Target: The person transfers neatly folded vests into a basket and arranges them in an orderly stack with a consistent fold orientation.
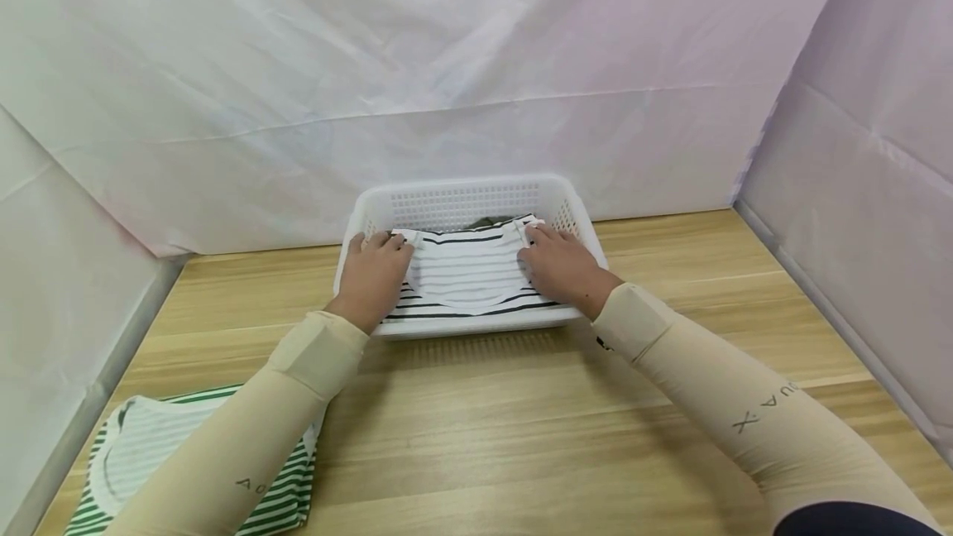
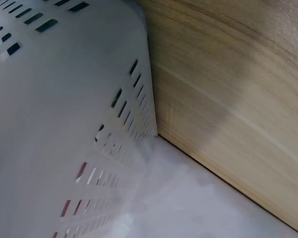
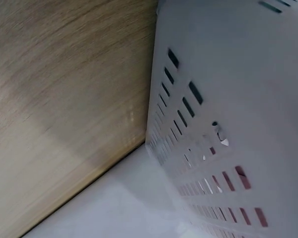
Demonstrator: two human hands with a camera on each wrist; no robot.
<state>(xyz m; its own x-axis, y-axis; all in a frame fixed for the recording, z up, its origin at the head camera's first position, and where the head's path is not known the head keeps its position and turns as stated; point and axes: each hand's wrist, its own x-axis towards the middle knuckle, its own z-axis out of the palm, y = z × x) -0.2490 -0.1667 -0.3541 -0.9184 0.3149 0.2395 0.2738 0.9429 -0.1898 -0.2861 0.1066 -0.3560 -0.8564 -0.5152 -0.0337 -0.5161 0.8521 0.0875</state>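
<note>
A folded white shirt with black stripes (image 1: 469,271) lies in a white plastic basket (image 1: 476,325), its round neckline toward the near side. My left hand (image 1: 374,275) reaches over the basket's near left rim, its spread fingers touching the shirt's left edge. On the other side my right hand (image 1: 564,267) rests at the shirt's right edge, fingertips on the striped cloth. Both wrist views show the basket's slotted outer wall (image 2: 54,109) at close range, with the hands themselves out of sight there.
At the front left of the wooden table (image 1: 476,428) lies a folded green-and-white striped shirt (image 1: 286,482), partly covered by my left forearm. Dark green cloth (image 1: 491,222) shows behind the black-striped shirt in the basket. White sheeting (image 1: 447,139) hangs close behind the basket.
</note>
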